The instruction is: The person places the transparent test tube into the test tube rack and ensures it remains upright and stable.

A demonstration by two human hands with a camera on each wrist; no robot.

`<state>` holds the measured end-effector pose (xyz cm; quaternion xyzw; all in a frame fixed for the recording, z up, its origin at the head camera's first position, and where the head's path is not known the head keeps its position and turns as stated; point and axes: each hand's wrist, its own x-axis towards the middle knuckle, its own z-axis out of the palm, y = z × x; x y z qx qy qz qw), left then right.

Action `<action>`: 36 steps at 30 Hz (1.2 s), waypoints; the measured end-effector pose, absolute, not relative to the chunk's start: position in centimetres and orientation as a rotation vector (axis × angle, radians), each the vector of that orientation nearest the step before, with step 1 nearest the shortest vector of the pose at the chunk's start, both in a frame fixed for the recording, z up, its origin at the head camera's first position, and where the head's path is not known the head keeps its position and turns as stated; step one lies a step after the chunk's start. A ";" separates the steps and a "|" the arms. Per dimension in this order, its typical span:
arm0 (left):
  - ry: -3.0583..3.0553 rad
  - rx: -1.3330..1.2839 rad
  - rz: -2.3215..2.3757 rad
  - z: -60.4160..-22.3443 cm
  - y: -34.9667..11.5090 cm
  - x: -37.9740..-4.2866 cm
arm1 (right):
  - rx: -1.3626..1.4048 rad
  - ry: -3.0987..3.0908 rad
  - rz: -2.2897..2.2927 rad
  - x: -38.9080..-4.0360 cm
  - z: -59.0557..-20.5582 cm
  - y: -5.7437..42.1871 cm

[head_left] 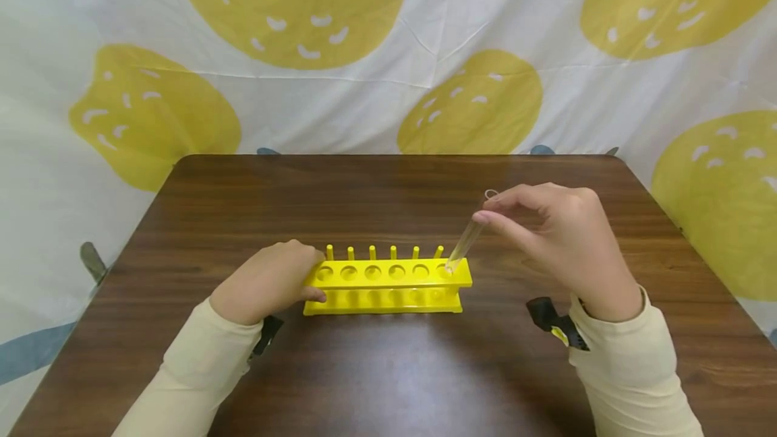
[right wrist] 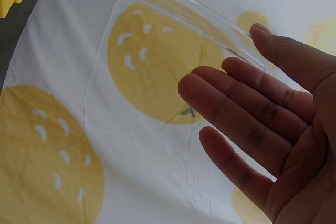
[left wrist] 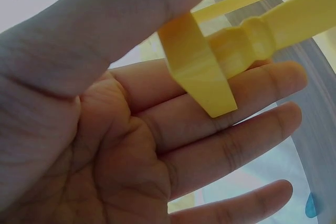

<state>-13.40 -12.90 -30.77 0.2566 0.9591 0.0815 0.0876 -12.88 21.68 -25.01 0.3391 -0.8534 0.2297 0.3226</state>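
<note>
A yellow test tube rack (head_left: 388,282) stands upright on the table, with a row of holes in its top plate and pegs behind. My left hand (head_left: 267,282) holds its left end; in the left wrist view the thumb lies on one side of the rack's end (left wrist: 202,72) and the fingers on the other. My right hand (head_left: 558,241) pinches a clear glass test tube (head_left: 466,241) near its rimmed top. The tube leans right, its rounded bottom at the rightmost hole; how deep it sits I cannot tell. In the right wrist view the tube (right wrist: 189,11) runs up to thumb and fingers.
The dark wooden table (head_left: 388,376) extends all around the rack. Behind it hangs a white cloth (head_left: 340,113) printed with yellow fruit shapes. A black wrist strap (head_left: 549,319) shows at the right sleeve, another at the left.
</note>
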 end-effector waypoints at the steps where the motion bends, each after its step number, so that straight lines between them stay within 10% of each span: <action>1: 2.858 0.766 0.244 -30.8 -12.9 -13.4 | 0.892 -2.243 0.601 -12.9 -25.1 21.6; 36: 2.852 0.766 0.220 -30.7 -12.9 -13.5 | 0.953 -2.554 0.499 -13.2 -26.0 20.6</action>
